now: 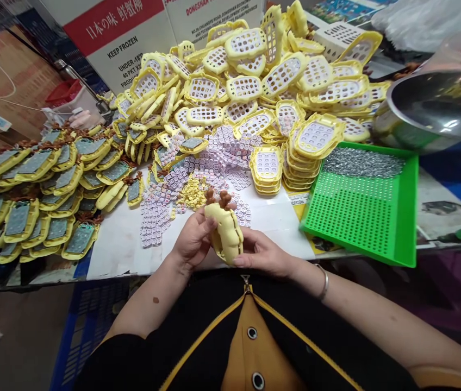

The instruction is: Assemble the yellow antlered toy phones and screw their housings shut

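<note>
Close to my body, both hands grip a yellow plastic toy phone casing (227, 232) with brown antlers on top. Its puffy back faces up and a seam shows along its side. My left hand (195, 239) is wrapped round its left edge, thumb on the back. My right hand (263, 254) closes on its lower right side, thumb at the bottom end. Just beyond the casing lie a sheet of small white-lilac key pieces (153, 222) and a heap of small yellow pieces (193, 193).
Casings with grey circuit boards (17, 220) are piled at left. Yellow front shells with holes (244, 87) fill the back, some stacked (267, 165) at centre right. A green tray (361, 217) holds silvery screws (363, 163); a metal bowl (438, 108) stands behind it.
</note>
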Tool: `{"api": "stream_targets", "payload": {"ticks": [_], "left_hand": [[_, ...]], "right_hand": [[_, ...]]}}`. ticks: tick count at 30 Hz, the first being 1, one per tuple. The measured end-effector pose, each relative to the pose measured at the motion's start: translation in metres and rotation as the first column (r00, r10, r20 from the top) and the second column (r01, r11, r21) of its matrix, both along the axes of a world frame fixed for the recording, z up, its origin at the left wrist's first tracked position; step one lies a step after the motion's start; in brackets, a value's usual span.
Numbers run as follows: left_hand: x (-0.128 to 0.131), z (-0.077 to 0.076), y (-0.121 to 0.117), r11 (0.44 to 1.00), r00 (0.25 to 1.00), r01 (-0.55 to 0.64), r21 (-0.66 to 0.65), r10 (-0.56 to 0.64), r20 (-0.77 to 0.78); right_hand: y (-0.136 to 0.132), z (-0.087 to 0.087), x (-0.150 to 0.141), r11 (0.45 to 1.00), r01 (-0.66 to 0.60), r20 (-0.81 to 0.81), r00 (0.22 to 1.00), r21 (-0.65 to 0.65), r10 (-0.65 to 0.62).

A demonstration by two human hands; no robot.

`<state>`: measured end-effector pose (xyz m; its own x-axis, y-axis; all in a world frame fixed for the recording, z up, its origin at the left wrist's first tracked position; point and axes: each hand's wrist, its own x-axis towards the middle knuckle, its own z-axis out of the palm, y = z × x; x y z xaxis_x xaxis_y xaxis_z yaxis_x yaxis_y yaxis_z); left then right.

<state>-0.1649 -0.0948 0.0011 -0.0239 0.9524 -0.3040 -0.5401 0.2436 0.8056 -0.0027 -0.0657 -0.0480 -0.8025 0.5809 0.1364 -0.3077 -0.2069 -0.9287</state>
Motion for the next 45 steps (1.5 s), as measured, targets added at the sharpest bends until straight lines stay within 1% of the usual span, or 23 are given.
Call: {"api": "stream_targets", "payload": {"ticks": [1,2,3,5,7,9,11,12,13,16,18,20,22,24,25,28,31,33,37,39,42,44,45], "left_hand": [[0.001,0.000,0.000,1.000,1.000,-0.004,-0.016,0.004,0.008],[0.002,-0.001,0.000,0.999,1.000,-0.025,-0.030,0.025,0.014],[0.004,-0.001,0.000,0.998,0.998,-0.058,-0.038,0.059,0.019],[0.011,-0.003,-0.001,0.993,0.994,-0.106,-0.043,0.108,0.034],[0.016,-0.004,-0.001,0.994,0.995,-0.094,-0.048,0.096,0.039],[0.019,-0.005,-0.002,0.997,0.997,-0.066,-0.050,0.067,0.030],[0.020,-0.005,-0.003,0.998,0.998,-0.053,-0.046,0.054,0.028],[0.019,-0.005,-0.003,0.998,0.998,-0.047,-0.045,0.049,0.034],[0.019,-0.005,-0.003,0.998,0.998,-0.042,-0.042,0.044,0.042],[0.018,-0.004,-0.004,0.998,0.997,-0.047,-0.036,0.049,0.062],[0.019,-0.004,-0.004,0.997,0.996,-0.064,-0.038,0.066,0.064],[0.020,-0.004,-0.004,0.997,0.997,-0.031,-0.068,0.035,0.062],[0.020,-0.004,-0.005,0.992,0.998,0.038,-0.121,-0.030,0.061],[0.019,-0.003,-0.005,0.986,0.996,0.069,-0.149,-0.061,0.060],[0.018,-0.002,-0.006,0.987,0.997,0.066,-0.144,-0.058,0.055],[0.016,0.000,-0.008,0.994,0.998,0.063,-0.090,-0.060,0.036],[0.016,0.001,-0.008,0.996,0.998,0.060,-0.058,-0.060,0.007],[0.018,-0.001,-0.009,0.997,0.999,0.049,-0.062,-0.050,-0.015],[0.026,-0.001,-0.010,0.996,1.000,0.029,-0.082,-0.028,0.014],[0.029,0.002,-0.010,0.997,1.000,0.018,-0.074,-0.018,0.003],[0.033,0.005,-0.008,0.999,0.998,-0.001,-0.046,-0.002,-0.061],[0.035,0.005,-0.007,0.998,0.997,-0.033,-0.048,0.029,-0.074],[0.036,0.005,-0.007,0.997,0.996,-0.050,-0.058,0.046,-0.074]], "right_hand": [[0.001,0.003,0.002,0.997,0.011,0.043,0.999,0.081,-0.014],[0.002,0.006,0.003,0.981,0.054,0.094,0.993,0.186,-0.072],[0.002,0.008,0.004,0.945,0.116,0.146,0.975,0.305,-0.167],[0.002,0.013,0.005,0.813,0.224,0.226,0.891,0.537,-0.394],[0.000,0.017,0.004,0.667,0.237,0.272,0.780,0.706,-0.564],[-0.001,0.020,0.003,0.558,0.170,0.292,0.709,0.812,-0.642],[-0.001,0.022,0.003,0.491,0.132,0.279,0.685,0.861,-0.673],[-0.001,0.023,0.003,0.485,0.141,0.264,0.692,0.863,-0.671],[-0.001,0.023,0.003,0.502,0.165,0.252,0.710,0.849,-0.658],[0.001,0.027,0.004,0.623,0.210,0.255,0.780,0.754,-0.572],[0.002,0.028,0.005,0.663,0.169,0.312,0.780,0.730,-0.543],[0.001,0.027,0.007,0.651,0.110,0.382,0.732,0.751,-0.564],[0.001,0.023,0.008,0.617,0.081,0.394,0.703,0.783,-0.592],[0.001,0.020,0.010,0.594,0.106,0.338,0.738,0.797,-0.585],[0.002,0.020,0.011,0.597,0.134,0.297,0.769,0.791,-0.566],[0.005,0.023,0.014,0.669,0.185,0.222,0.852,0.720,-0.475],[0.008,0.029,0.018,0.716,0.198,0.213,0.872,0.670,-0.441],[0.007,0.032,0.020,0.703,0.244,0.189,0.858,0.668,-0.477],[0.000,0.032,0.018,0.618,0.324,0.153,0.792,0.716,-0.591],[-0.003,0.031,0.016,0.590,0.369,0.120,0.769,0.718,-0.628],[-0.003,0.028,0.014,0.607,0.416,0.088,0.773,0.677,-0.628],[-0.002,0.026,0.013,0.624,0.402,0.115,0.774,0.670,-0.622],[-0.001,0.025,0.013,0.620,0.384,0.137,0.767,0.684,-0.627]]}}
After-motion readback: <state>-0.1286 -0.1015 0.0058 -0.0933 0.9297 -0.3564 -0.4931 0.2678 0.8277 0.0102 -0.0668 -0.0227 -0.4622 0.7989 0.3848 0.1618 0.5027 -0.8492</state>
